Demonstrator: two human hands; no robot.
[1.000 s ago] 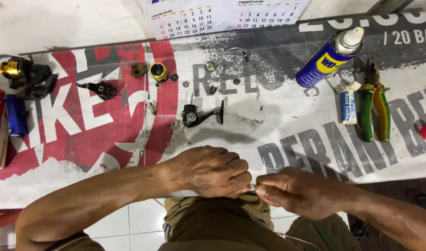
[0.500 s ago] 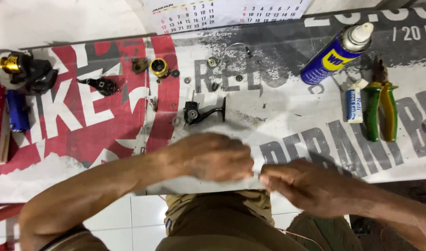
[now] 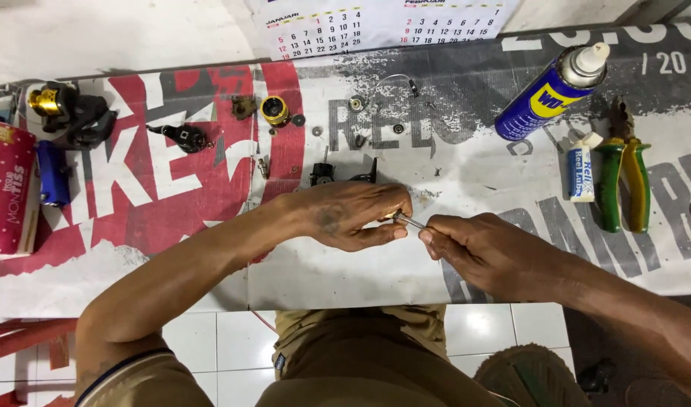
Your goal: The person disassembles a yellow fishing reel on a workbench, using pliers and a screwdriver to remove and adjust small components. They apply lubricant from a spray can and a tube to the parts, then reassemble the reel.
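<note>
Nearest the camera, the person's lap in khaki cloth sits over white floor tiles, and both forearms reach forward over the front edge of the surface [image 3: 338, 283]. The left hand [image 3: 353, 215] is curled shut around a small brass-coloured part [image 3: 391, 216], of which only a glint shows at the fingertips; the right hand [image 3: 485, 252] is pinched closed on a thin metal pin [image 3: 412, 222] whose tip meets that part, so the two pieces are held together in the air just above the surface, probably so that one hand steadies while the other guides. Just beyond the left hand lies a black reel body [image 3: 344, 175], within easy reach. Farther out, small washers and screws are strewn apart, with a gold spool [image 3: 275, 110] and a black handle piece [image 3: 181, 136] to the left, seemingly laid out singly so none gets lost. At the far left stand a tissue box [image 3: 6, 188], a blue lighter [image 3: 53, 173] and a whole fishing reel [image 3: 67, 113]. To the right lie a blue spray can [image 3: 550, 92] on its side, a small lubricant tube [image 3: 581, 172] and green-handled pliers [image 3: 623, 177]. The surface is covered with a worn printed banner in red, white and grey, and a calendar [image 3: 383, 22] lies at its far edge.
</note>
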